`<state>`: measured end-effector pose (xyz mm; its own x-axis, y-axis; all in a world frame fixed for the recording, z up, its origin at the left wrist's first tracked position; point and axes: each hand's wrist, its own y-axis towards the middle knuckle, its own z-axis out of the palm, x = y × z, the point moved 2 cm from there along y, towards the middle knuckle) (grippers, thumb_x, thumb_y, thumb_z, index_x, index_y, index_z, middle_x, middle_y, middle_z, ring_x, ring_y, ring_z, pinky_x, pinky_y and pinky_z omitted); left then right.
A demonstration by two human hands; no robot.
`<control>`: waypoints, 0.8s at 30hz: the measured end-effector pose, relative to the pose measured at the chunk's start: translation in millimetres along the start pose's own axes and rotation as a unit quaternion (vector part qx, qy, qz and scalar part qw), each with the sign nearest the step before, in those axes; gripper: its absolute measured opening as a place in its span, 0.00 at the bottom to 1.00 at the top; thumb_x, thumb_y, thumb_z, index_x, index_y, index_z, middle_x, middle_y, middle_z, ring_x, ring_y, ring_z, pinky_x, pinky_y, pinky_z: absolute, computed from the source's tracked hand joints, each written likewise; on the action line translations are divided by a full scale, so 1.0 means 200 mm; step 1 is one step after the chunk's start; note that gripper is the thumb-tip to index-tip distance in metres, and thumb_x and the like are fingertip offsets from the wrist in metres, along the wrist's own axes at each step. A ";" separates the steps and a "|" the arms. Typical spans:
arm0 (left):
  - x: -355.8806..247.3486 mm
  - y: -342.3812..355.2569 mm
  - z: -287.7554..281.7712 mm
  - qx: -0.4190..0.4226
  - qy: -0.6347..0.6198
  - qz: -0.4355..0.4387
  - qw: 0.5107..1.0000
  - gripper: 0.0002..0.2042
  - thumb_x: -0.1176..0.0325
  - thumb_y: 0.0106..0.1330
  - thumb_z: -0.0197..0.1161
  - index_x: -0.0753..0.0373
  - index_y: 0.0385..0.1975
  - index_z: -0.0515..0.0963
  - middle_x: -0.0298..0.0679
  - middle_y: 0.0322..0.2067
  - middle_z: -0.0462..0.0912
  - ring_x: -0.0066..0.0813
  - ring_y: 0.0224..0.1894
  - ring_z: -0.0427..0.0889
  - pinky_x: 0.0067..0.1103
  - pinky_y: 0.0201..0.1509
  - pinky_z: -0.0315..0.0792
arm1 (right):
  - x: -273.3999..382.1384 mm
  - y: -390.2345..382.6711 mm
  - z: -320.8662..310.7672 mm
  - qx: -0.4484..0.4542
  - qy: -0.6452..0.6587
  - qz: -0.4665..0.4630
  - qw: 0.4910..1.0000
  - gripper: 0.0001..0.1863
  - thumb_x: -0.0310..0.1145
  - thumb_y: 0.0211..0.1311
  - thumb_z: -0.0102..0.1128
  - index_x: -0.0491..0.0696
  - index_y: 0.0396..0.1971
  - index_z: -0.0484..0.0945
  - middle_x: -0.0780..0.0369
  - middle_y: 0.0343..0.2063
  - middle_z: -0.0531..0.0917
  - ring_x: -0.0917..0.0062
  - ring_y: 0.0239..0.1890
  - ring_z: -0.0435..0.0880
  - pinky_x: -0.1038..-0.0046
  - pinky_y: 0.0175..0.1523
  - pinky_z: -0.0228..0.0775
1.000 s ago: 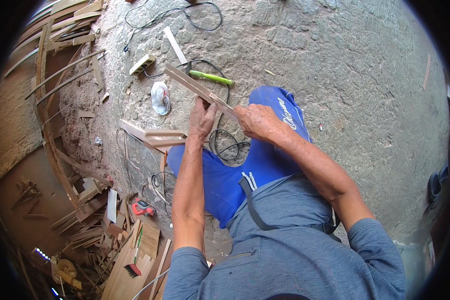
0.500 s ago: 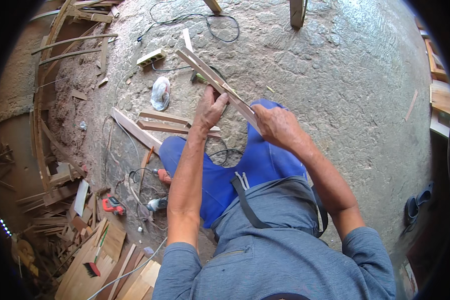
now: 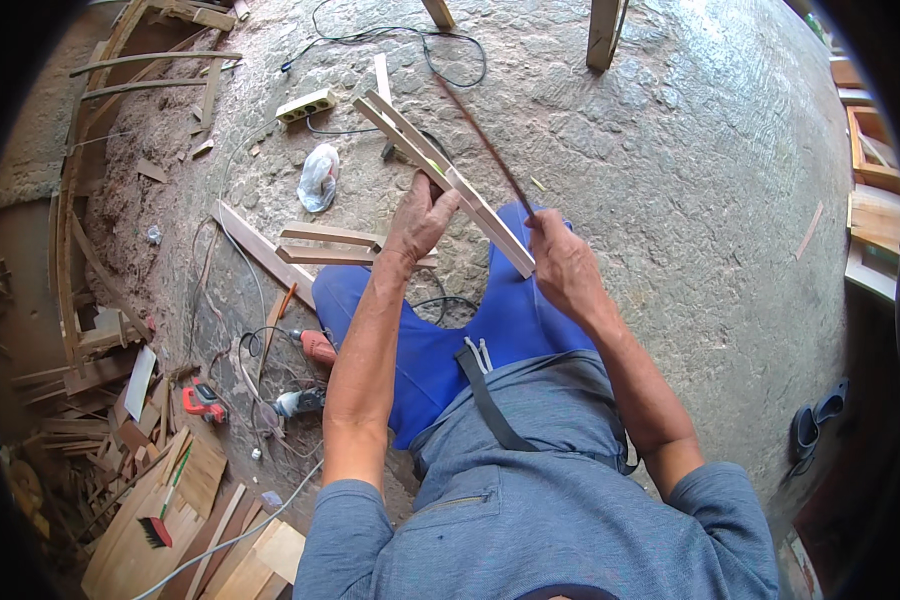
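My left hand (image 3: 422, 218) is closed round a pale wooden piece (image 3: 492, 226) made of two narrow strips joined side by side, with a gap between them toward the far end. The piece slants from far left to near right, its near end over my right thigh. In my right hand (image 3: 567, 265) is a long, thin, dark brown rod-like tool (image 3: 485, 140), gripped by its near end and pointing away to the far left. The rod is apart from the wood, to its right. Its exact kind cannot be made out.
Wooden strips (image 3: 325, 234) lie left of my knees, near a plastic bag (image 3: 318, 178) and a power strip (image 3: 306, 106). Corded power tools (image 3: 300, 402), a red tool (image 3: 204, 401) and a brush (image 3: 156, 531) lie lower left among wood scraps. Sandals (image 3: 818, 416) rest at right.
My right hand has swung the rod up off the wooden piece, so it now shows in full to the right. My left hand keeps its hold, nearly still.
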<state>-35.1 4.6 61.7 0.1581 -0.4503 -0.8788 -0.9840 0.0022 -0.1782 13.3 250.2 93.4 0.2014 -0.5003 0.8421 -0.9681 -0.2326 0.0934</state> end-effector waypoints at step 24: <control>-0.14 -0.06 0.01 0.041 0.188 0.007 0.981 0.37 0.48 0.51 0.78 0.61 0.55 0.68 0.38 0.31 0.83 0.41 0.36 0.85 0.36 0.43 0.77 | -0.19 0.04 0.20 0.130 0.041 0.084 0.987 0.20 0.44 0.67 0.62 0.39 0.43 0.78 0.49 0.30 0.83 0.57 0.34 0.85 0.60 0.41 0.75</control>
<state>-28.2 19.9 87.2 0.0872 -0.7467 -0.6595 -0.9735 0.0766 -0.2155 3.9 233.8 40.8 0.0183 -0.4830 0.8754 -0.9140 -0.3630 -0.1812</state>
